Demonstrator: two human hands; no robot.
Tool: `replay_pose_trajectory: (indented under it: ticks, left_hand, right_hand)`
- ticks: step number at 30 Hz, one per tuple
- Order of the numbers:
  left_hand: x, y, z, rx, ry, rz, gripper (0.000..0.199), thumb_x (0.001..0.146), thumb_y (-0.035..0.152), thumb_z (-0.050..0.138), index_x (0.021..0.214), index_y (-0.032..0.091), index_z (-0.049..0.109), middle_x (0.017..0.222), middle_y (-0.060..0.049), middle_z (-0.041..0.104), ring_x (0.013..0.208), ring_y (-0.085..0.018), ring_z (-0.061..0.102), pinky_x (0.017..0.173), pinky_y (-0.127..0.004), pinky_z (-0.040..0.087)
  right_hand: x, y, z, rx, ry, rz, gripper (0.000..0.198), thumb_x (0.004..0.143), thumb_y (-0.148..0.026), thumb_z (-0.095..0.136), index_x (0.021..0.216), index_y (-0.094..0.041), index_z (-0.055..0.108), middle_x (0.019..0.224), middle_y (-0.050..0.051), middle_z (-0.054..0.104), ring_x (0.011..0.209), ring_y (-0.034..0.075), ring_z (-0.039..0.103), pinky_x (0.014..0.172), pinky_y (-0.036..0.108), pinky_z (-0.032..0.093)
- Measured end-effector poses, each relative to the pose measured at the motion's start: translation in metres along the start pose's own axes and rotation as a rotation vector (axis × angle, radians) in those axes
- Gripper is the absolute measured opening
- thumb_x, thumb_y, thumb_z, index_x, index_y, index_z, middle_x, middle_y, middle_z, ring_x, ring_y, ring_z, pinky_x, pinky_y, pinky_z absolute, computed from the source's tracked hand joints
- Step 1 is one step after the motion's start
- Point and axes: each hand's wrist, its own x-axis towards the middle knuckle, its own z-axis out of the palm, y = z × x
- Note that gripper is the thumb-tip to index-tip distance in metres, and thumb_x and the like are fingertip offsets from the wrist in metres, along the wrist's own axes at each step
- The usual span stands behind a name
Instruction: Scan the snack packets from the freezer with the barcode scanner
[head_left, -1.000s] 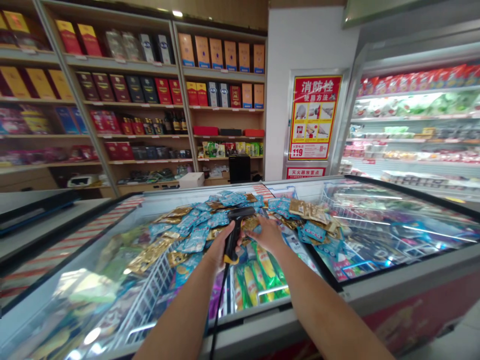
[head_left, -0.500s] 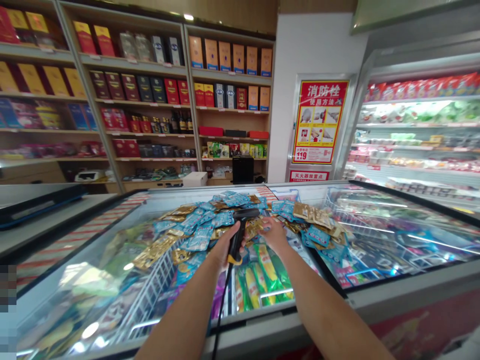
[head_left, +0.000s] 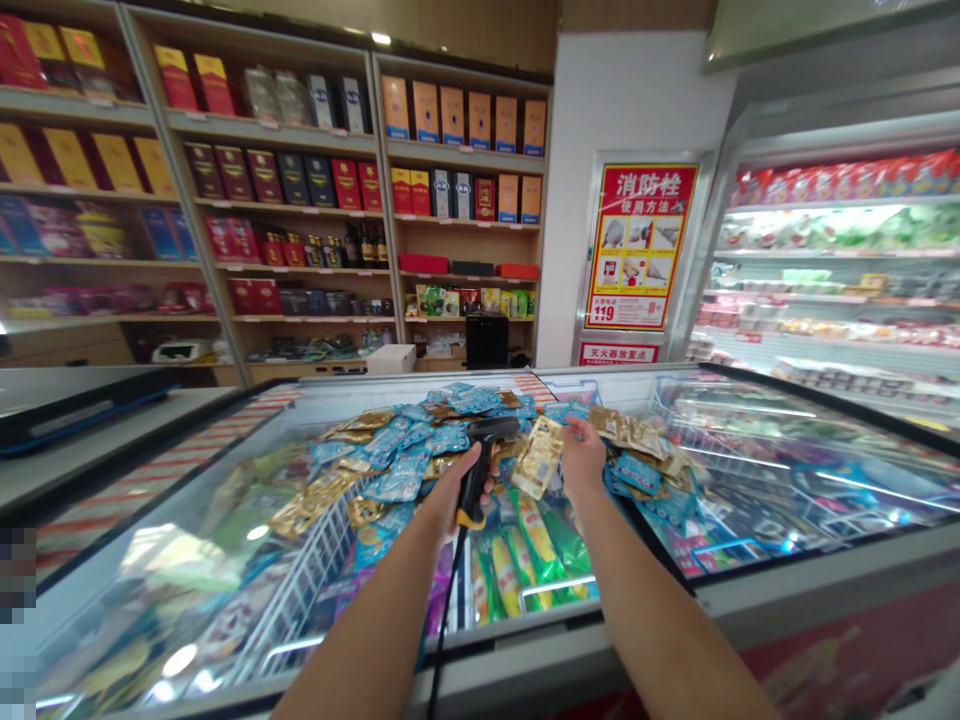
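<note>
My left hand [head_left: 452,492] is wrapped round the handle of a black barcode scanner [head_left: 474,482] with a yellow-orange base and a cord trailing down toward me. To its right, my right hand [head_left: 585,460] pinches a gold foil packet [head_left: 538,458] by its upper right edge, just beside the scanner's head. Under and behind both hands, many blue packets [head_left: 401,473] and gold packets lie heaped on the freezer's glass top. A second group of blue and gold packets [head_left: 636,472] lies right of my right hand.
Below the glass of the chest freezer [head_left: 517,632] are green-and-yellow corn packs [head_left: 536,550] and a white wire basket [head_left: 300,580]. Boxed goods fill the wall shelves [head_left: 465,155] behind. A red poster [head_left: 634,245] hangs beside a refrigerated display [head_left: 832,250]. A dark flat device [head_left: 82,405] stands left.
My right hand has moved slightly right and lifted a gold foil packet from the heap, turning it into view. My left hand with the scanner has stayed nearly still.
</note>
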Motion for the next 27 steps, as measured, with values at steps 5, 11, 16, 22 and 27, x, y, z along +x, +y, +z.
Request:
replay_pose_trajectory:
  ticks: [5,11,16,22,27]
  left_hand:
    - [0.000,0.000,0.000,0.017,0.013,-0.002,0.046,0.078,0.050,0.059,0.107,0.015,0.059,0.074,-0.003,0.057,0.052,-0.007,0.048,0.040,-0.017,0.039]
    - [0.000,0.000,0.000,-0.002,0.009,-0.004,0.045,0.078,0.049,0.059,0.107,0.015,0.059,0.074,-0.003,0.056,0.052,-0.007,0.047,0.040,-0.017,0.037]
    - [-0.002,0.001,0.002,-0.013,0.016,-0.004,0.044,0.076,0.048,0.062,0.105,0.014,0.060,0.073,-0.003,0.056,0.051,-0.007,0.047,0.040,-0.017,0.037]
    - [-0.002,0.001,0.002,0.001,0.015,0.001,0.045,0.077,0.048,0.061,0.106,0.014,0.060,0.073,-0.003,0.057,0.052,-0.007,0.048,0.039,-0.017,0.038]
    - [-0.003,0.001,0.002,-0.006,0.016,0.002,0.045,0.076,0.047,0.062,0.106,0.014,0.060,0.073,-0.003,0.057,0.052,-0.007,0.048,0.040,-0.017,0.039]
  right_hand:
    - [-0.003,-0.020,-0.011,-0.249,-0.062,-0.545,0.022,0.085,-0.030,0.045,0.094,-0.018,0.062,0.094,0.008,0.063,0.091,0.019,0.057,0.087,0.036,0.043]
    - [-0.013,-0.008,0.000,-0.532,-0.360,-0.336,0.054,0.080,-0.019,0.052,0.132,-0.020,0.042,0.108,0.010,0.064,0.096,0.024,0.061,0.083,0.035,0.045]
    - [-0.012,-0.013,-0.005,-0.821,-0.407,-0.230,0.040,0.083,-0.024,0.051,0.123,-0.021,0.054,0.100,0.010,0.067,0.091,0.026,0.063,0.078,0.034,0.044]
    - [-0.006,-0.012,-0.015,-0.868,-0.522,-0.240,0.045,0.072,-0.016,0.061,0.116,-0.020,0.058,0.105,0.009,0.066,0.098,0.025,0.061,0.083,0.031,0.043]
    - [-0.004,-0.005,-0.015,-0.808,-0.506,-0.344,0.051,0.071,-0.003,0.051,0.119,-0.019,0.058,0.110,0.009,0.064,0.103,0.021,0.058,0.089,0.028,0.041]
